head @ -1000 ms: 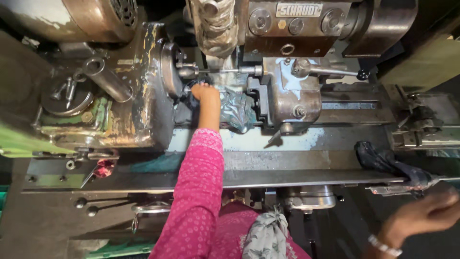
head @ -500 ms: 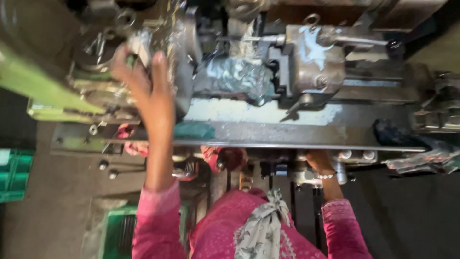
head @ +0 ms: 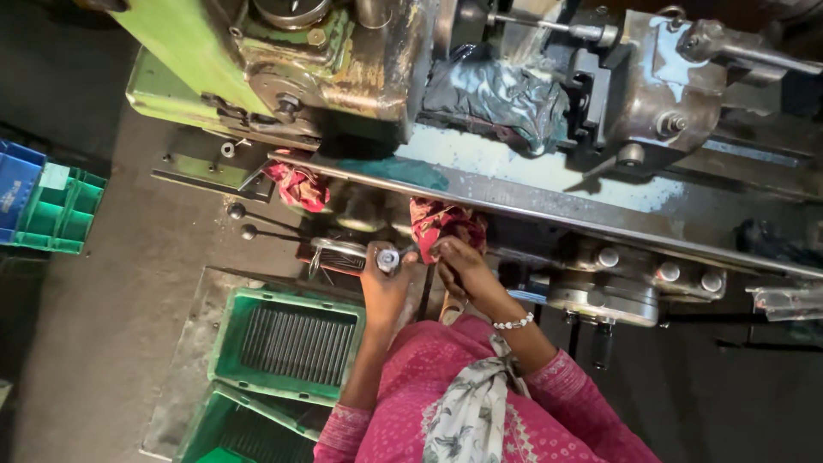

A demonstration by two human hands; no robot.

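My left hand is closed around a small round metal part, held in front of the lathe's apron. Right beside it, my right hand rests with its fingers curled against a red rag that hangs under the machine bed. Both arms wear pink sleeves, and a white bead bracelet sits on the right wrist. Whether the right hand grips the rag or only touches it I cannot tell.
A green crate of thin metal rods sits on the floor below my left hand, a second green crate beneath it. Blue and green bins stand at far left. Two ball-ended levers stick out from the lathe. Another red rag hangs nearby.
My left hand came down from the headstock to the lathe's front and now holds a metal part. My right hand moved up to the red rag. The view shifted left and down.
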